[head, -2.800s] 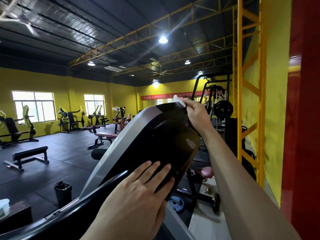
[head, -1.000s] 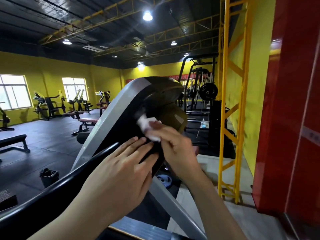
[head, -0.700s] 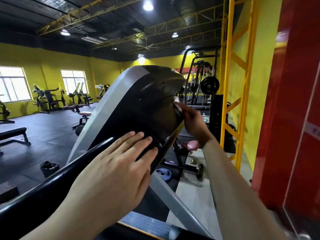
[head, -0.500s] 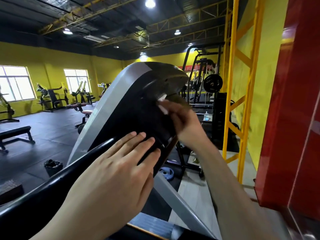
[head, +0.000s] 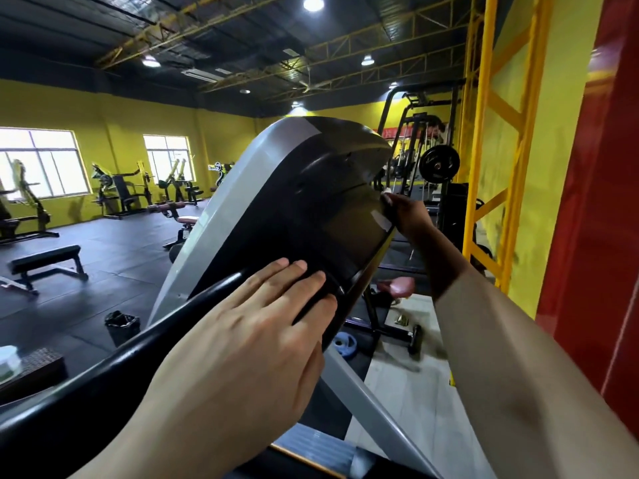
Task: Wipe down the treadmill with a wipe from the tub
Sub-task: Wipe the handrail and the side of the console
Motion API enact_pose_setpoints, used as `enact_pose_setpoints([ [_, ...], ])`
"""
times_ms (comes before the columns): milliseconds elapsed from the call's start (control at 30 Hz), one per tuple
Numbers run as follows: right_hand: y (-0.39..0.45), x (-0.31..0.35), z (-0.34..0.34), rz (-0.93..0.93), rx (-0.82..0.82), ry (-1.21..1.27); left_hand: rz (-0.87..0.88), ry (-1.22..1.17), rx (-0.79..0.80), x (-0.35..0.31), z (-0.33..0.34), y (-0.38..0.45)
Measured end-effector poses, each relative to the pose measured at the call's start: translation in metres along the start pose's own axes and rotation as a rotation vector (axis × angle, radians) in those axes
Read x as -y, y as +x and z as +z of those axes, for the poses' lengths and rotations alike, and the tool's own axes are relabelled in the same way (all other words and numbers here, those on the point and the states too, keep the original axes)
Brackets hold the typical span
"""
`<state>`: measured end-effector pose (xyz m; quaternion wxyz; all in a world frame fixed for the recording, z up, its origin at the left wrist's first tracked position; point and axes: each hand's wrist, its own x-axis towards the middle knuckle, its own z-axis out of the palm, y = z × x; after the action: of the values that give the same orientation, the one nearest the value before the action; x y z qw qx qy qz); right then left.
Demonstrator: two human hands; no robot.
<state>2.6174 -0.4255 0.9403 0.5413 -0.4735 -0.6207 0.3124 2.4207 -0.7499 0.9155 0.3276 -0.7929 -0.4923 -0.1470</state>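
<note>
The wipe (head: 387, 192) looks thin, limp and damp, so it likely weighs nothing and slides easily over the treadmill console (head: 311, 209), a stiff, glossy shell; bunching it under the fingertips seems the best hold. It shows only as a white scrap at the console's 3 o'clock edge, where the right hand (head: 406, 216) curls around it. The left hand (head: 249, 344) lies flat, fingers spread (bracing, probably) at the console's 6 o'clock.

The left hand (head: 242, 344) lies flat in the near foreground, fingers straight and together, palm down. The right arm stretches far ahead, its right hand (head: 406, 216) curled, pinching something white at the fingertips.
</note>
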Motion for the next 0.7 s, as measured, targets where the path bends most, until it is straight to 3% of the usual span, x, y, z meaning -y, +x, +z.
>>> enact_pose_setpoints([
  [100, -0.038, 0.007, 0.006, 0.040, -0.102, 0.107, 0.003, -0.009, 0.006, 0.001, -0.001, -0.001],
  [200, -0.105, 0.008, 0.034, 0.027, -0.274, 0.400, -0.002, -0.005, -0.010, 0.000, -0.001, 0.000],
  [300, -0.185, 0.020, 0.062, -0.054, -0.345, 0.596, 0.003, -0.016, -0.021, 0.000, 0.000, 0.001],
  [433, -0.272, 0.042, 0.071, -0.232, -0.340, 0.606, 0.009, -0.017, -0.028, -0.001, 0.002, 0.001],
  [533, -0.290, 0.037, 0.075, -0.278, -0.309, 0.533, 0.016, -0.008, -0.020, 0.000, 0.002, -0.001],
  [633, -0.238, 0.009, 0.073, -0.131, -0.278, 0.257, 0.009, -0.006, -0.034, 0.001, 0.002, -0.002],
  [700, -0.184, -0.009, 0.063, -0.012, -0.229, 0.231, 0.005, -0.006, -0.030, 0.001, 0.001, -0.001],
])
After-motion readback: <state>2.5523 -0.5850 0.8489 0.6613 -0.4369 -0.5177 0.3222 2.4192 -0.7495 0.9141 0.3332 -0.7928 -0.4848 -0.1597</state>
